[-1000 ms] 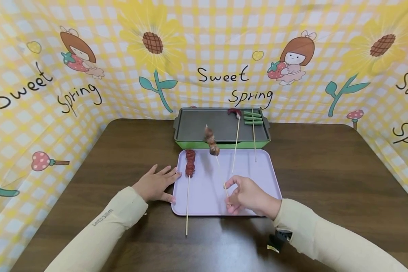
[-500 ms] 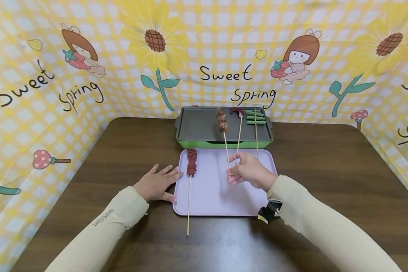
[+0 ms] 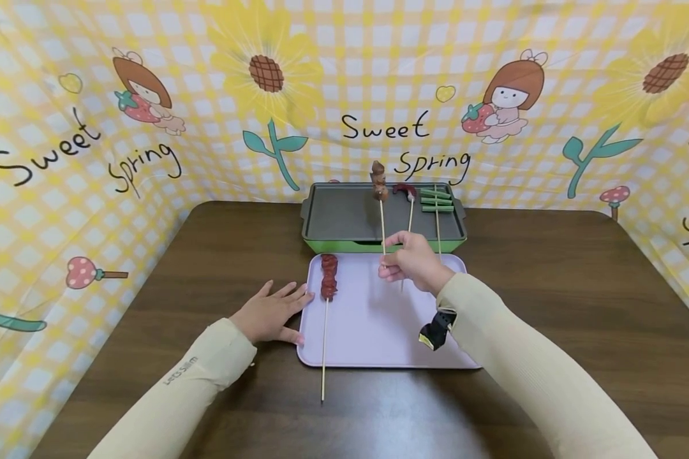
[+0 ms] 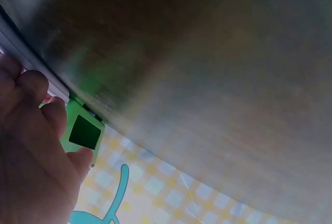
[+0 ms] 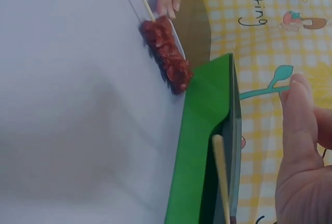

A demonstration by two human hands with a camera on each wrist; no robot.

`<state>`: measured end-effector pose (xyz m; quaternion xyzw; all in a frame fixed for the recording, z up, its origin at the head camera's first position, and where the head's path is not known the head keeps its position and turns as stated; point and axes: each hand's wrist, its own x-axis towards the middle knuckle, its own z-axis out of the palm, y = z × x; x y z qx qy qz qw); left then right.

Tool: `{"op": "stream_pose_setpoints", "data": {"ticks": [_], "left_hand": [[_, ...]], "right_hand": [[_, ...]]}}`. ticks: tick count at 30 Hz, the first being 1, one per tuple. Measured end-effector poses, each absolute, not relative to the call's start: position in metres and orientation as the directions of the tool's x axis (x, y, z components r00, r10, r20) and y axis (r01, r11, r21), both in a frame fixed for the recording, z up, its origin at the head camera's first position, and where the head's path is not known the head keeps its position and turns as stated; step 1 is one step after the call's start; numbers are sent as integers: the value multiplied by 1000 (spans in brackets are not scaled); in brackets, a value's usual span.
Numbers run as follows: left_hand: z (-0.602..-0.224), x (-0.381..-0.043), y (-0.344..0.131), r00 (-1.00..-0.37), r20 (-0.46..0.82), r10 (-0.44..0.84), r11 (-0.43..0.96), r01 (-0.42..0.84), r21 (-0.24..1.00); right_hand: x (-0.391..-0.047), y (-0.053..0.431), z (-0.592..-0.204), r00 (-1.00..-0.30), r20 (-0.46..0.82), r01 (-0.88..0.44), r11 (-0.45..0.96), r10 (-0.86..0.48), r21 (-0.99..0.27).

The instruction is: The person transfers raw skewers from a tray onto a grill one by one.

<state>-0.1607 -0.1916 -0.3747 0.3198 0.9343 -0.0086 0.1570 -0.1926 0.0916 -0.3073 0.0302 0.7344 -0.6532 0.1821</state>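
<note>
My right hand [image 3: 414, 258] pinches the stick of a brown meat skewer [image 3: 379, 182], whose chunks hang over the grill pan [image 3: 339, 213]. At the left edge of the lilac tray [image 3: 356, 338], my left hand [image 3: 270, 313] rests with fingers spread and touches the rim. A dark red meat skewer [image 3: 329, 277] lies on the tray's left side, its stick reaching past the front edge. Two skewers rest on the grill pan's right part: one with a dark red curled piece [image 3: 404, 191], one with green stalks [image 3: 436, 199]. The right wrist view shows the red meat skewer [image 5: 168, 55] close up.
The grill pan's green base [image 3: 327, 246] stands right behind the tray on a brown wooden table [image 3: 235, 255]. A yellow checked cloth [image 3: 298, 64] hangs behind and along both sides. A black strap [image 3: 436, 328] dangles at my right wrist.
My right hand has moved forward and up with the brown meat skewer, bringing its chunks from over the tray to over the grill pan. My left hand has stayed at the tray's edge.
</note>
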Motion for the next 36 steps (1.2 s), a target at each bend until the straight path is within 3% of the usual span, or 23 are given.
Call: {"op": "stream_pose_setpoints", "data": {"ticks": [11, 36], "left_hand": [[-373, -162, -190, -744, -308, 593, 795, 601, 79], [-371, -161, -188, -743, -333, 581, 803, 590, 87]], "right_hand": [[-201, 88, -296, -936, -317, 300, 125, -155, -946], [-197, 86, -317, -912, -383, 367, 121, -148, -922]]}}
